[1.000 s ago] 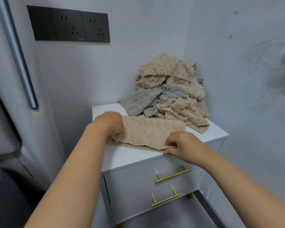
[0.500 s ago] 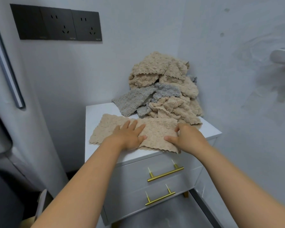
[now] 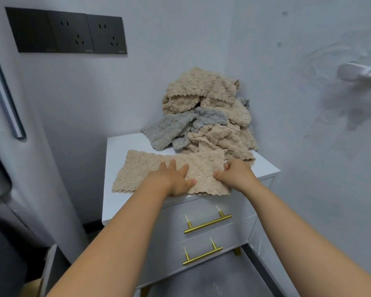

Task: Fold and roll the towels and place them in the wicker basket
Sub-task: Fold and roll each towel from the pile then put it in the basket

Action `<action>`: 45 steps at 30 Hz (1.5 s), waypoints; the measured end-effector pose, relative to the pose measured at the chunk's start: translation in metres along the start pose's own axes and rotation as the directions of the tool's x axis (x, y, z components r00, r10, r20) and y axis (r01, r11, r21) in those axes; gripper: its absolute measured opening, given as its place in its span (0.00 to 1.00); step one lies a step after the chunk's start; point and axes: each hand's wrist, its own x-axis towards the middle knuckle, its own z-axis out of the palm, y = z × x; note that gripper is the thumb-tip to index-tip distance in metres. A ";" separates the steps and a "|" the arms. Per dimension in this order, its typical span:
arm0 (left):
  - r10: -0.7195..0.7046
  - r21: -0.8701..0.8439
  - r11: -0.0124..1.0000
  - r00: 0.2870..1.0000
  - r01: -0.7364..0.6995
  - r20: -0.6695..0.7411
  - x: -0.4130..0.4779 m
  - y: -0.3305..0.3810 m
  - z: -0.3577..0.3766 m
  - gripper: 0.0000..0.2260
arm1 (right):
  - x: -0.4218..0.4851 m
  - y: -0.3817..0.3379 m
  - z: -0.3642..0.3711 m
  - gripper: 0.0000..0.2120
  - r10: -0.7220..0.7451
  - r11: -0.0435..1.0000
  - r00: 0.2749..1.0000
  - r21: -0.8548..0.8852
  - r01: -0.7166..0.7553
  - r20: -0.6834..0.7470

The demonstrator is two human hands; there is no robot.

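A beige towel (image 3: 141, 170) lies spread as a long folded strip on the top of a white drawer cabinet (image 3: 124, 144). My left hand (image 3: 176, 179) presses flat on the middle of it, fingers straight and spread. My right hand (image 3: 236, 172) grips the towel's right end, with thumb and curled fingers bunching the cloth. Behind them a heap of beige and grey towels (image 3: 206, 116) is piled in the back right corner of the cabinet top. No wicker basket is in view.
The cabinet has two drawers with gold handles (image 3: 208, 224). Walls close in behind and to the right. A black socket panel (image 3: 66, 32) hangs on the back wall. A grey appliance with a long handle (image 3: 7, 99) stands to the left.
The towel, bunched under my left hand a second ago, now lies spread out to the left. My left hand moved to the towel's middle and flattened. My right hand shifted to the right end.
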 end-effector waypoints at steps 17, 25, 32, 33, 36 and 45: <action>0.110 -0.425 0.843 0.878 -0.331 -0.466 -0.010 0.017 -0.033 0.30 | -0.016 -0.002 -0.054 0.34 -0.172 0.805 0.985 0.576 0.143 -0.005; 0.333 -0.671 0.500 0.836 -0.548 -0.436 -0.034 0.020 -0.055 0.22 | -0.032 -0.012 -0.098 0.31 -0.458 0.772 0.879 0.550 0.319 0.133; 0.268 -0.808 0.282 0.851 -0.518 -0.452 -0.041 0.037 -0.057 0.16 | -0.037 -0.011 -0.120 0.15 -0.364 0.916 0.931 0.169 0.363 -0.023; 0.208 -0.832 0.234 0.862 -0.502 -0.462 -0.040 0.040 -0.058 0.18 | -0.036 -0.009 -0.120 0.14 -0.335 0.922 0.942 0.198 0.333 -0.023; 0.052 -0.849 0.140 0.860 -0.509 -0.508 -0.039 0.048 -0.060 0.17 | -0.029 0.005 -0.119 0.23 -0.302 0.845 0.950 0.485 0.226 0.083; 0.145 -0.961 -0.030 0.950 -0.277 -0.278 -0.026 0.032 -0.045 0.07 | -0.017 0.013 -0.072 0.20 -0.161 0.382 0.960 0.911 -0.155 0.231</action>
